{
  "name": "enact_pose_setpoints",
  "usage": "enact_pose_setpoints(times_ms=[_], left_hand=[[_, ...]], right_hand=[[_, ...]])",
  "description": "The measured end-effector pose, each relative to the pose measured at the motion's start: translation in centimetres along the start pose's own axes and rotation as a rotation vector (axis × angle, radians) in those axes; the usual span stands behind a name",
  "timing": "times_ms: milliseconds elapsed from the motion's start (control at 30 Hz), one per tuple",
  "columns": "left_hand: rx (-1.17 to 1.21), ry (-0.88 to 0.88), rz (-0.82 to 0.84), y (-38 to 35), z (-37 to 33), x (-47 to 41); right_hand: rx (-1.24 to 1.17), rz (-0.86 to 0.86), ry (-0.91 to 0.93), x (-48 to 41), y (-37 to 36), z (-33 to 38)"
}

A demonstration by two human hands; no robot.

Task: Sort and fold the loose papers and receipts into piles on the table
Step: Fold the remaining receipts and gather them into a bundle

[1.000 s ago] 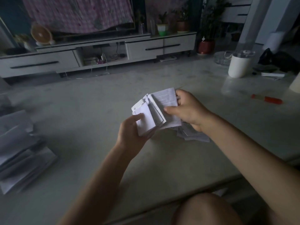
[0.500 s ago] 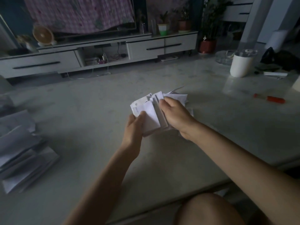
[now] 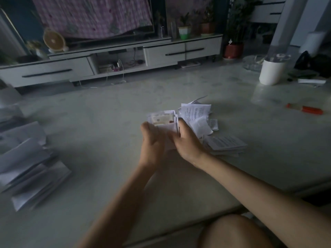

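Table (image 3: 107, 122): pale stone top that carries everything listed below.
Sorted pile (image 3: 30, 163): folded sheets stacked at my far left, blurred, well apart from my hands.
Loose papers (image 3: 195, 115): crumpled printed slips just beyond my right hand. Half a second ago that hand covered most of them; now they lie in plain sight.
Folded stack (image 3: 225, 144): flat on the table just right of my right wrist, its long axis running roughly left to right.
Left hand (image 3: 152, 140): fingers curled round the left edge of the bundle, thumb uppermost.
Right hand (image 3: 188, 142): curled round the bundle's right edge. A second ago it pinched a printed sheet raised against the bundle; it no longer holds that sheet.
Bundle (image 3: 163, 119): gripped between both hands at mid-table, earlier fanned out, now squared together. Its face is turned up toward me and its top edge points away from me. The long axis appears to run away from me, though my hands hide the near half.
White cup (image 3: 271, 71): upright, far right.
Red pen (image 3: 304, 109): lying with its length left to right, well apart from the papers.
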State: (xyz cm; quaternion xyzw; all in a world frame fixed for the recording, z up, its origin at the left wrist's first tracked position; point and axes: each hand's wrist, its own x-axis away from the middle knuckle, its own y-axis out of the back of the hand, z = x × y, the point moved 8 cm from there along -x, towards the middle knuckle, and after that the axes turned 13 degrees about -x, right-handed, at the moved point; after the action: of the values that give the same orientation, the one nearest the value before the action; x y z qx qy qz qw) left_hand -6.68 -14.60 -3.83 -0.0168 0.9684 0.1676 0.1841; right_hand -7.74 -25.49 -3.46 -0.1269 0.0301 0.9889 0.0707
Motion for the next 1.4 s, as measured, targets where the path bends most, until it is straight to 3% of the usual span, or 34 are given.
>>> enact_pose_setpoints(times_ms=[100, 267, 500, 633, 733, 800, 933, 1067, 1400], left_hand=[[-0.08, -0.033, 0.027, 0.3, 0.4, -0.3], [-0.183, -0.039, 0.125, -0.7, 0.1, 0.1], [-0.269, -0.002, -0.078, 0.9, -0.2, -0.3], [-0.087, 0.01, -0.068, 1.3, -0.7, -0.5], [0.196, 0.097, 0.045, 0.0, -0.7, -0.1], [0.247, 0.146, 0.13, -0.9, -0.8, 0.3], [0.261, 0.295, 0.201, -1.7, 0.3, 0.8], [0.328, 0.414, 0.193, -1.5, 1.1, 0.6], [0.403, 0.474, 0.298, -3.0, 1.5, 1.2]], right_hand=[[0.067, 0.015, 0.051, 0.2, 0.4, -0.3], [0.146, 0.187, 0.096, 0.9, -0.8, -0.4], [0.198, 0.071, -0.008, -0.2, 0.6, -0.3], [0.221, 0.131, -0.065, -1.2, 1.4, 1.1], [0.145, 0.276, -0.187, -1.4, 3.0, 2.2], [0.184, 0.326, -0.206, -1.3, 4.7, 2.9], [0.523, 0.286, -0.189, -1.8, 9.3, 2.7], [0.926, 0.385, -0.406, -0.4, 12.1, -0.6], [0.954, 0.352, -0.234, -0.1, 12.9, 0.5]])
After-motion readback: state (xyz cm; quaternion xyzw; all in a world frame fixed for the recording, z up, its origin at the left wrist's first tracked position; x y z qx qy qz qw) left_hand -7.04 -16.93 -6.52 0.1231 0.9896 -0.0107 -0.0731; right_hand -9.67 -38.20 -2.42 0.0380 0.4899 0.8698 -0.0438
